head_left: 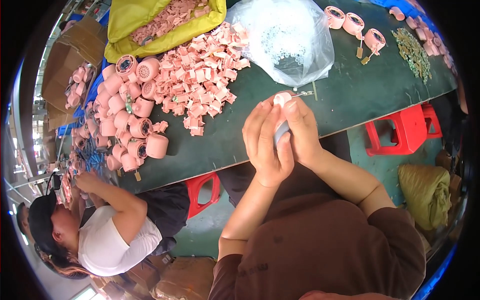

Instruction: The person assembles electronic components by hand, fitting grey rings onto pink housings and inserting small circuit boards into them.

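Close together near the front edge of the table, both my hands are wrapped round a small pink plastic part (282, 98). My left hand (264, 142) is closed on its left side, fingers pointing up. My right hand (304, 129) grips from the right, its thumb near the part's top. Between the palms shows a pale grey surface (281, 132); whether it belongs to the same part I cannot tell. Just beyond my fingertips is a tiny metal piece (305, 93). A clear plastic bag (320, 62) of small transparent pieces lies past my hands.
Loose pink clips (202, 75) form a heap left of the bag, beside round pink fan housings (157, 145). A yellow sack (120, 30) lies behind. Three wired housings (354, 24) and small circuit boards (412, 54) lie right. A co-worker (117, 235) sits left; red stools (400, 131) stand below.
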Available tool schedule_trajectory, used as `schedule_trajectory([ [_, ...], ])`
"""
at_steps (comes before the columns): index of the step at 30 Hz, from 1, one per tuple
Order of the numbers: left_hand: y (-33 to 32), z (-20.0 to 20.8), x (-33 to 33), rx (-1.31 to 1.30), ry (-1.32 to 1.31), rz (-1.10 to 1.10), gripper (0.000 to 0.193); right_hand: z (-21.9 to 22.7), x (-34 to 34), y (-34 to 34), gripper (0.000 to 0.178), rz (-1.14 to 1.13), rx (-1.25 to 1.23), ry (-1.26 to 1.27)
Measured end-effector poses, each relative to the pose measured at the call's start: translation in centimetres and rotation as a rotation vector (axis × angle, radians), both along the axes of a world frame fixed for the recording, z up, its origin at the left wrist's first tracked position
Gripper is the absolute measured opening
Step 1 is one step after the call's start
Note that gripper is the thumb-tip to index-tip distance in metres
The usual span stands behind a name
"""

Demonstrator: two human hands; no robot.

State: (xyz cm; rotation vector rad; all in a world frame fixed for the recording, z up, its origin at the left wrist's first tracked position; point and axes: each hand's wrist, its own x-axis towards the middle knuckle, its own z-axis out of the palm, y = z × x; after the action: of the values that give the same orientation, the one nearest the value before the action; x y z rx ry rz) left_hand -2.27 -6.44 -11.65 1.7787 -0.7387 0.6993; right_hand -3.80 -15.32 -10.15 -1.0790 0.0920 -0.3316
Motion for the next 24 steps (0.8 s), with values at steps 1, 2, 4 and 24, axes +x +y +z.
schedule_trajectory([
  [1,-0.4,0.1,-0.2,-0.024,-0.031,-0.005,0.037,-0.1,0.1,-0.2,0.031,-0.016,0.000,-0.023],
  [2,-0.6,0.0,-0.2,-0.023,-0.031,-0.006,0.037,-0.1,0.1,-0.3,0.031,-0.017,0.001,-0.023],
  [4,-0.8,-0.4,-0.1,0.021,-0.054,0.025,0.036,0.0,0.2,-0.6,0.031,-0.039,0.025,-0.028],
  [24,1.0,-2.8,-0.9,-0.113,0.169,-0.120,0.032,-1.9,0.1,-1.5,0.042,0.171,0.007,-0.029],
])
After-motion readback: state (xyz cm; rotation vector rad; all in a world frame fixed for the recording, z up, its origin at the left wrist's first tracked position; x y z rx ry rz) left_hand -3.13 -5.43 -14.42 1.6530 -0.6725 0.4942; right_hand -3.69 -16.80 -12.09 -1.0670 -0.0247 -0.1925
